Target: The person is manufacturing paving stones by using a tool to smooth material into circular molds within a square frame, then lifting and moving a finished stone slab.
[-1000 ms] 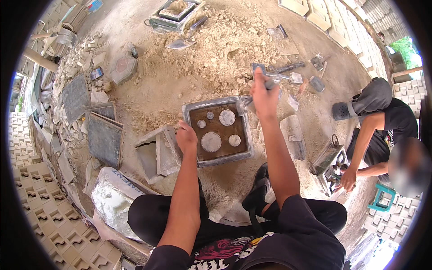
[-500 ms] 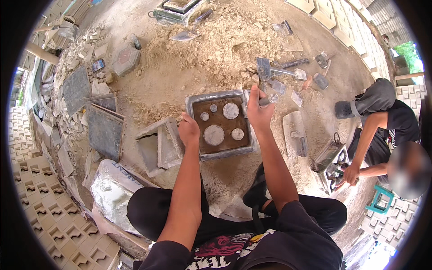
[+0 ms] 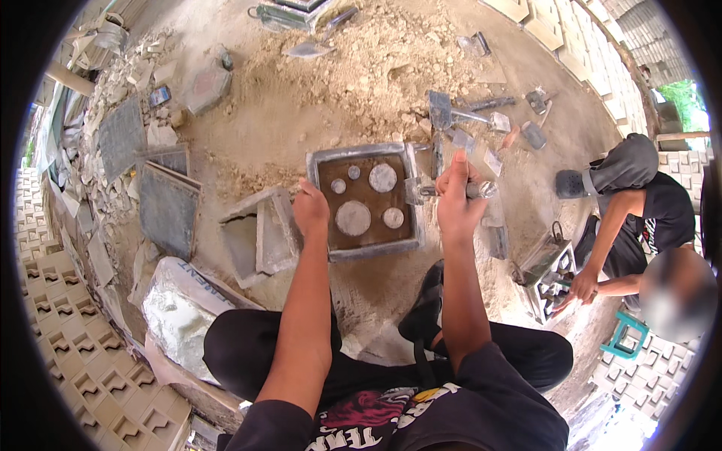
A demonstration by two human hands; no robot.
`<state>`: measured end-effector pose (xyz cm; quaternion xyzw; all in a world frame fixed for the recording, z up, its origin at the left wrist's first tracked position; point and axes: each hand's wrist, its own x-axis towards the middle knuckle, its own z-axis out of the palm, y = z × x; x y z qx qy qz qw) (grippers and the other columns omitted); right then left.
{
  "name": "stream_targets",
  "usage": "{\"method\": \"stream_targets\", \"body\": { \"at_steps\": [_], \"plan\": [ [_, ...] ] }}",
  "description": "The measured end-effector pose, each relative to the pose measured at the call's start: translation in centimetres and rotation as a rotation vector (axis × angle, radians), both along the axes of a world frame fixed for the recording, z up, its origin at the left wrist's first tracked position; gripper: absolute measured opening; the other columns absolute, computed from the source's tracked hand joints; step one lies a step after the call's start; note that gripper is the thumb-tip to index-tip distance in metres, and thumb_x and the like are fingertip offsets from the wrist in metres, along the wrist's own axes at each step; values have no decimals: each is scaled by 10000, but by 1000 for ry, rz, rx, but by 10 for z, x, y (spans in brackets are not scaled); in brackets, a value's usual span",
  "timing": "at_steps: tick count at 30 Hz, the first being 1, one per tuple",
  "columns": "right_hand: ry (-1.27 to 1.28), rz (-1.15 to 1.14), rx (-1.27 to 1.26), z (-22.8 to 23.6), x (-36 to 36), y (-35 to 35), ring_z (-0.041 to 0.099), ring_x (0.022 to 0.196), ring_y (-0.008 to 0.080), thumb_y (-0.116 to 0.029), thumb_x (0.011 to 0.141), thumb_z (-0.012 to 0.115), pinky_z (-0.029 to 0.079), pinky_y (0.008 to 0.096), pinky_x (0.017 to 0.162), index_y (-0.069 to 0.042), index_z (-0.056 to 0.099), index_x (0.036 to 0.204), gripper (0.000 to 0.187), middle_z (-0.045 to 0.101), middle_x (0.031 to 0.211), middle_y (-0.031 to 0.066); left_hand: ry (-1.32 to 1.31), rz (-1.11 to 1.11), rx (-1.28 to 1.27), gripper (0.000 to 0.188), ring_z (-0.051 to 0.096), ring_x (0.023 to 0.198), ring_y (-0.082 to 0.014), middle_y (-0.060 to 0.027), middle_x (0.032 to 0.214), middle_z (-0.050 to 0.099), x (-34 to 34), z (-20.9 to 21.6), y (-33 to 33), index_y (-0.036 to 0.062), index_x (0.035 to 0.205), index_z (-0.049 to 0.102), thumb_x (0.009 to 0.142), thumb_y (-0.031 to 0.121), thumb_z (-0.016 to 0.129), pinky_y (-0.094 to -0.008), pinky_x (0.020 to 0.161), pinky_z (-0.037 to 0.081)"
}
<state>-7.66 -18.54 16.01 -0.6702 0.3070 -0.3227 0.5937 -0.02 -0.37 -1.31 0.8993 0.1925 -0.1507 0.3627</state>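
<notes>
A square grey mould (image 3: 376,252) lies on the ground before me, with brown material and several round pale discs inside it. My left hand (image 3: 310,212) is closed at the mould's left wall; its fingertips are mostly hidden. To the right of the mould, my right hand (image 3: 460,197) is wrapped round a short-handled tool (image 3: 483,190). The tool's flat grey end points left and overlaps the mould's right wall; whether it touches cannot be seen.
Left of the mould leans a broken pale frame (image 3: 274,244). Dark flat plates (image 3: 167,213) and a white sack (image 3: 180,308) lie farther left. Crumbled soil (image 3: 361,75) spreads beyond. Loose tools, including a trowel (image 3: 308,49), lie about. At right, a co-worker (image 3: 669,207) handles another mould (image 3: 543,282).
My right hand has moved right and nearer, away from the mould's far right corner, turning the tool sideways. My left hand stays by the left wall. The whole view has shifted slightly.
</notes>
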Motion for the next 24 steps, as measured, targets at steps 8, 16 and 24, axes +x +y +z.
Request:
{"method": "stream_targets", "body": {
  "at_steps": [8, 16, 24],
  "plan": [
    [-18, 102, 25, 16, -23, 7, 321, 484, 35, -272, 981, 519, 224, 252, 430, -87, 410, 561, 472, 372, 515, -54, -8, 8, -17, 734, 552, 1006, -492, -302, 989, 629, 2, 6, 2, -49, 966, 671, 967, 498, 181, -525, 901, 411],
    [30, 66, 70, 1, -44, 10, 334, 478, 42, -226, 981, 512, 248, 251, 445, -71, 399, 531, 489, 396, 516, -40, 18, 27, 30, 728, 559, 1015, -480, -290, 1010, 633, -1, 20, -1, -51, 971, 670, 966, 493, 186, -524, 912, 421],
    [31, 108, 80, -5, -62, 17, 319, 470, 48, -202, 988, 486, 217, 261, 438, -61, 384, 547, 474, 403, 512, -26, 109, 53, 17, 706, 549, 1066, -466, -278, 1080, 621, 0, 25, -1, -15, 1054, 663, 960, 502, 191, -516, 939, 416]
  ]
}}
